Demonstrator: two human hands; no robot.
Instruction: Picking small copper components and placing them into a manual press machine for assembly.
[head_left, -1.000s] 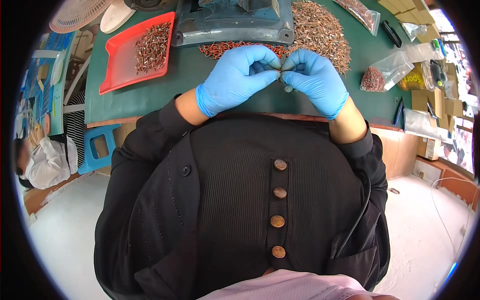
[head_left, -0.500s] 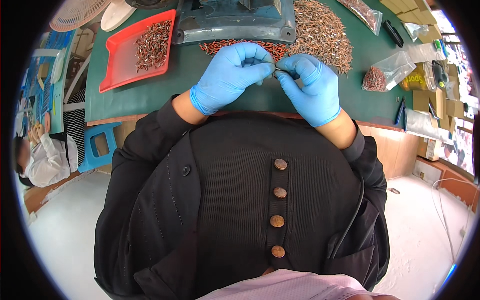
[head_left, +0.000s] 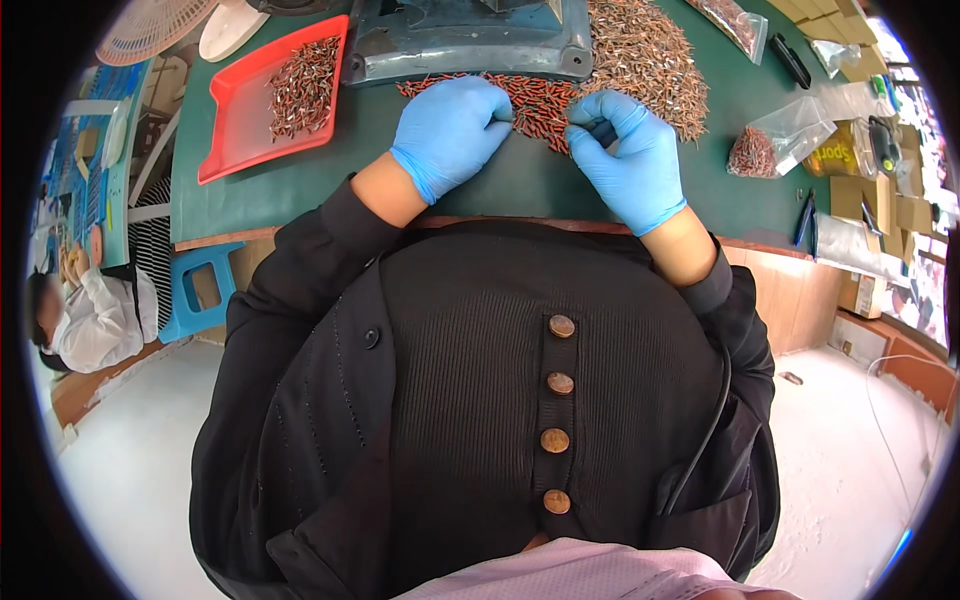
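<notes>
Both my hands wear blue gloves and rest over a green table mat [head_left: 300,190]. My left hand [head_left: 450,130] has its fingers curled down at the edge of a row of small red parts [head_left: 535,98]; whether it grips one is hidden. My right hand [head_left: 628,165] is closed, pinching a small dark part [head_left: 603,131] between thumb and fingers, just right of the red parts. A big heap of small brown metal pieces [head_left: 640,60] lies beyond my right hand.
A grey machine base [head_left: 460,45] stands at the back. A red tray [head_left: 250,110] with small parts sits at the left. Plastic bags [head_left: 770,145] and boxes crowd the right side. A blue stool [head_left: 195,290] and another seated person [head_left: 80,320] are at the left.
My hands were joined over one small piece near the table edge. They have separated and moved forward, the left to the red parts, the right keeping the dark part.
</notes>
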